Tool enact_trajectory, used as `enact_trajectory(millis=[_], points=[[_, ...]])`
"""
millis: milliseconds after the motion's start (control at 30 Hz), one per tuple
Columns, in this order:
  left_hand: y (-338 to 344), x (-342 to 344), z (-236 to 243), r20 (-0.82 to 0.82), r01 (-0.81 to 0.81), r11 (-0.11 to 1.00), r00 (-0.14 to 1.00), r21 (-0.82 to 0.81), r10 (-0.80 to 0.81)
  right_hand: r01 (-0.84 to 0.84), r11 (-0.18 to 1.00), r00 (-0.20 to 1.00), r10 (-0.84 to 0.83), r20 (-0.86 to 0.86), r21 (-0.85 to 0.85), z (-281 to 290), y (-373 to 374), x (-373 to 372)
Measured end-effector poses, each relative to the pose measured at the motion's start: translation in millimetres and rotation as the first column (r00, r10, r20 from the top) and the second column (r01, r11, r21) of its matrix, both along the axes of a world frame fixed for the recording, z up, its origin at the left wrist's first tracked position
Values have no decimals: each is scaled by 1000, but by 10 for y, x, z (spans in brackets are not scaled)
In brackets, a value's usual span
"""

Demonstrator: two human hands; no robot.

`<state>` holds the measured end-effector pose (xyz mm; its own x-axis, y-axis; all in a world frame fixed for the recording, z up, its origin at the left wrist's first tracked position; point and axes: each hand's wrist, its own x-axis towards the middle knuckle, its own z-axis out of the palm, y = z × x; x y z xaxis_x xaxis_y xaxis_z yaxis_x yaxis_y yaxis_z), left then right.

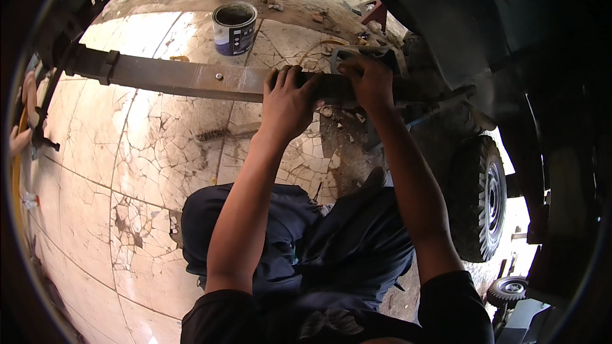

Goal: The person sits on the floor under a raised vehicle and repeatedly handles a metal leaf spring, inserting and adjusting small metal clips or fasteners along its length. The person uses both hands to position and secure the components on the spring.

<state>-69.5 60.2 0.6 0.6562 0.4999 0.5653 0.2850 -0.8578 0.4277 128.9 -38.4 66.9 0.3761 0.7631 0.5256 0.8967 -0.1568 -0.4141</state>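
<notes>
At the far left, well apart from our hands, we note another person's hand (21,140) at the edge of the view. The metal bar (172,76) runs from the left of our hands, passes beneath both, and enters shadow at the right. A band clip (109,66) wraps it well to the left; a bolt head (219,77) stands on its face, nearer our hands.

We judge the bar heavy, stiff and not fragile. Its brown face looks dry enough to grip; the dark section (too dim to read under our right hand) may be slippery. We take hold best with both hands set apart, fingers over the far edge, clear of the clip.

To the left of our hands, a brush (213,134) lies on the near side of the bar and a paint can (233,33) stands beyond it.

Our left hand (285,98) rests on the bar, fingers half curled over its far edge, thumb spread rightward; we cannot confirm a firm grip. Our right hand (373,79), just beside it, is partly closed, thumb and fingers bent toward each other over the bar; anything pinched there is hidden.

Well to the right of our hands, a tyre (486,200) stands upright.
</notes>
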Motion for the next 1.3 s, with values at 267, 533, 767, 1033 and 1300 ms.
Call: enact_trajectory(millis=[267,533,767,1033,1300], points=[[-41,23,-13,-12,-21,1000,1000,9,22,17,997,989,-28,147,75,-60,-30,9],[16,-21,-55,-17,-25,1000,1000,2,25,31,996,985,-44,168,79,6,-101,-166],[-32,6,-50,12,-18,1000,1000,-3,18,51,993,987,-66,146,103,-51,8,-88],[-77,32,-24,12,-6,1000,1000,-31,7,101,991,989,-110,103,88,-70,29,-69],[-30,7,-64,-7,-16,1000,1000,-22,16,53,985,987,-77,140,164,-108,-75,-199]])
